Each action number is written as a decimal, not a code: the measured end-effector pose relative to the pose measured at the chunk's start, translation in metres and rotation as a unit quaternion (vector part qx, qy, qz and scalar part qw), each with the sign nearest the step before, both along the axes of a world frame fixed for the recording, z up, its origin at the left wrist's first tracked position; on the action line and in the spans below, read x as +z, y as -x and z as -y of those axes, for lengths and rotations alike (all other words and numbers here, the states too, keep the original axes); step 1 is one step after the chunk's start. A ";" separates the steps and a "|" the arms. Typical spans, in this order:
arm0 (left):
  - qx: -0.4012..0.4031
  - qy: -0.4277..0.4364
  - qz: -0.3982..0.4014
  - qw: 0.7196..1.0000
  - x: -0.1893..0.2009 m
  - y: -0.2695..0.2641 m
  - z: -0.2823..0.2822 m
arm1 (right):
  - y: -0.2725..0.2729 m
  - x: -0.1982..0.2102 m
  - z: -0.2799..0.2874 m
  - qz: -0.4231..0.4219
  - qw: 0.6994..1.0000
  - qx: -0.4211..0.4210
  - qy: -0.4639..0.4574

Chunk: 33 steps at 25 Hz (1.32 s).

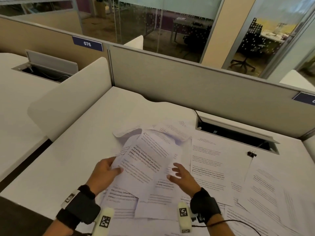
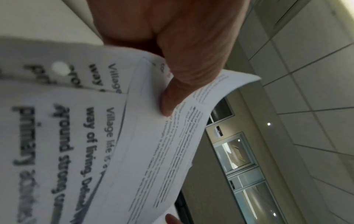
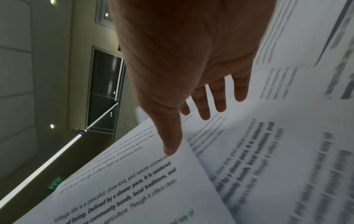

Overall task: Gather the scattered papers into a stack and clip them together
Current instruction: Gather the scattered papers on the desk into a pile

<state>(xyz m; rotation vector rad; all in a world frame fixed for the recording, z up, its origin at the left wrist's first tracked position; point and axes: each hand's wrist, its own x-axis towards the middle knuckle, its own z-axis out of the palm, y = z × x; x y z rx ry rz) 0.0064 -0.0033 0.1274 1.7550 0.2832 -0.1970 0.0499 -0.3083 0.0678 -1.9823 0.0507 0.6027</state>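
Observation:
Printed white papers lie scattered and overlapping across the white desk. My left hand pinches a bunch of sheets by their left edge and holds them lifted, thumb on top; in the left wrist view the thumb presses the curled sheets. My right hand hovers with spread fingers at the bunch's right edge, holding nothing; the right wrist view shows its straight fingers over printed pages. A black binder clip lies on the desk at the right.
A grey partition closes the back of the desk, a white divider the left side. An open cable tray sits at the back right. More sheets cover the right of the desk. A cord trails from my right wrist.

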 end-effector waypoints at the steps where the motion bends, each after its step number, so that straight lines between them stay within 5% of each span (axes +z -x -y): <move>1: 0.003 0.004 0.014 1.000 0.009 0.001 -0.003 | -0.001 0.006 -0.005 0.004 1.000 0.004 -0.025; 4: 0.013 0.011 0.049 0.999 0.029 0.006 -0.010 | -0.005 0.019 -0.019 0.039 0.997 -0.018 -0.063; 9: 0.075 0.058 0.062 0.994 0.038 0.006 -0.018 | -0.004 0.022 -0.015 -0.006 0.974 -0.178 -0.139; 16: 0.092 0.098 0.042 0.990 0.022 0.002 -0.007 | 0.000 0.040 -0.032 -0.020 0.935 -0.083 -0.344; 23: 0.020 0.228 -0.019 0.973 0.005 0.002 0.014 | -0.003 0.045 -0.036 0.014 0.888 -0.220 -0.404; 27: -0.053 0.227 -0.056 0.971 -0.011 0.008 0.027 | -0.005 0.055 -0.028 0.057 0.881 -0.263 -0.390; 33: -0.037 0.157 0.002 0.987 0.002 -0.006 0.027 | -0.008 0.088 -0.015 0.158 0.876 -0.289 -0.353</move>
